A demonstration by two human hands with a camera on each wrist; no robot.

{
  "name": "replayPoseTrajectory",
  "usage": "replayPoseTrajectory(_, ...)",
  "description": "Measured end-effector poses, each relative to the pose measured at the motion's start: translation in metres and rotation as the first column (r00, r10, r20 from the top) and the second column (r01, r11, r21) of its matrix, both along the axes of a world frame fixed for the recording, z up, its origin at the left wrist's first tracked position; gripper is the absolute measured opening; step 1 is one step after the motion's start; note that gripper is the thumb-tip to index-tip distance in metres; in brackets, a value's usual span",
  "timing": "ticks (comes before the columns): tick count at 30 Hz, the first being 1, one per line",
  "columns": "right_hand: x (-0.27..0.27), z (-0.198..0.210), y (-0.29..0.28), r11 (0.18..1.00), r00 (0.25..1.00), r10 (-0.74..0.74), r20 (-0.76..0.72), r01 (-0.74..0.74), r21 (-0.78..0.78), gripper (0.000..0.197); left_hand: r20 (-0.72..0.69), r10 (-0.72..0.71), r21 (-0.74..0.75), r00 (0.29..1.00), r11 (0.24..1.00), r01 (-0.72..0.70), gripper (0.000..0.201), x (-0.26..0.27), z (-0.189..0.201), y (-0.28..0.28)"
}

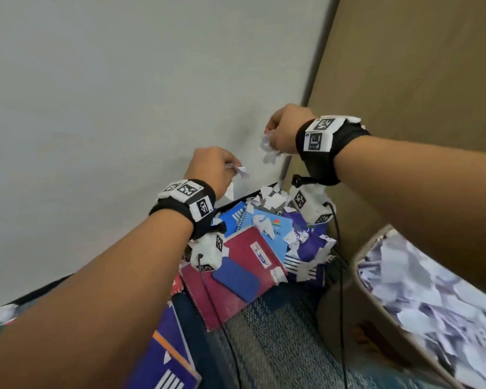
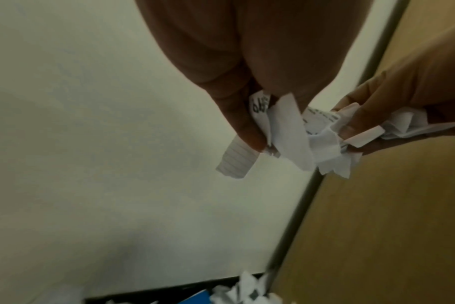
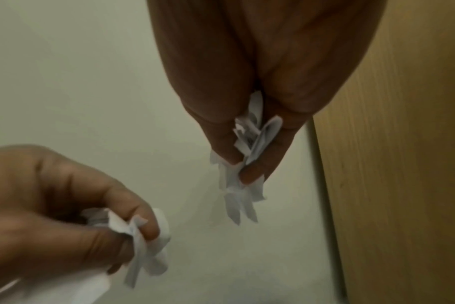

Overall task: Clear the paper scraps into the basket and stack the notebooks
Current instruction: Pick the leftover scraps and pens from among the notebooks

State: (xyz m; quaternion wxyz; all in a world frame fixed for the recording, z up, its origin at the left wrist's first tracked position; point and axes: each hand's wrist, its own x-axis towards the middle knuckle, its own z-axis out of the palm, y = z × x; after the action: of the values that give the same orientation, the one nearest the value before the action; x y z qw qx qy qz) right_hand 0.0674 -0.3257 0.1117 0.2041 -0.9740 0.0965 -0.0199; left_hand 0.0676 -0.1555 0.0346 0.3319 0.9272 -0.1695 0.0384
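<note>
- The beige basket [image 1: 358,265], near on the right, is full of white paper; notebooks [image 1: 244,265] lie beside it on the carpet [image 1: 278,332], with loose scraps [image 1: 272,199] on them.
- Above them, the left hand [image 1: 211,167] pinches torn lined scraps [image 2: 281,131].
- Farther, by the wall [image 1: 96,94], the right hand [image 1: 285,127] grips crumpled white scraps [image 3: 243,170].

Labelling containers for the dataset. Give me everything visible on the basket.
The basket stands at the lower right of the head view, on the blue-grey carpet beside the brown panel. It looks beige or tan with a rounded rim, seemingly plastic; the picture is blurred there. Only part shows, cut by the frame's edge. It is heaped with white paper scraps. Neither hand touches it.
</note>
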Motion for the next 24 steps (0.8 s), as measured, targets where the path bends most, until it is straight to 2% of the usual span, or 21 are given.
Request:
replayPoseTrajectory(4,-0.069,0.042,-0.027,0.991,0.997,0.058,-0.057,-0.065,-0.117,0.011,0.05,-0.138,-0.052,0.989,0.989,0.14,0.015,-0.039,0.03,-0.032)
replayPoseTrajectory(7,-0.133,0.052,-0.064,0.974,0.99,0.044,-0.132,-0.071,-0.214,0.013,0.085,-0.315,-0.051,0.945,0.946,0.319,0.022,-0.087,0.038,-0.069)
replayPoseTrajectory(13,-0.23,0.052,-0.123,0.943,0.968,0.01,-0.249,-0.092,-0.32,0.009,0.165,-0.619,-0.016,0.768,0.776,0.63,0.03,-0.163,0.031,-0.131)
replayPoseTrajectory(16,-0.243,0.034,-0.141,0.937,0.945,0.047,-0.323,-0.154,-0.315,0.015,0.201,-0.72,0.027,0.665,0.682,0.731,0.033,-0.178,0.02,-0.152)
replayPoseTrajectory(19,-0.246,0.016,-0.154,0.924,0.913,0.113,-0.393,-0.241,-0.296,0.011,0.296,-0.766,0.09,0.571,0.618,0.781,0.036,-0.185,0.007,-0.172)
replayPoseTrajectory(20,-0.247,0.011,-0.158,0.915,0.898,0.131,-0.421,-0.273,-0.298,0.011,0.262,-0.786,0.133,0.56,0.604,0.786,0.037,-0.188,0.004,-0.176)
replayPoseTrajectory(23,-0.249,0.003,-0.164,0.899,0.834,0.148,-0.531,-0.338,-0.279,0.012,0.036,-0.81,0.301,0.585,0.567,0.767,0.037,-0.193,-0.006,-0.178)
replayPoseTrajectory(24,-0.249,0.002,-0.164,0.899,0.818,0.157,-0.553,-0.35,-0.262,0.012,0.005,-0.809,0.324,0.588,0.558,0.764,0.04,-0.195,-0.008,-0.177)
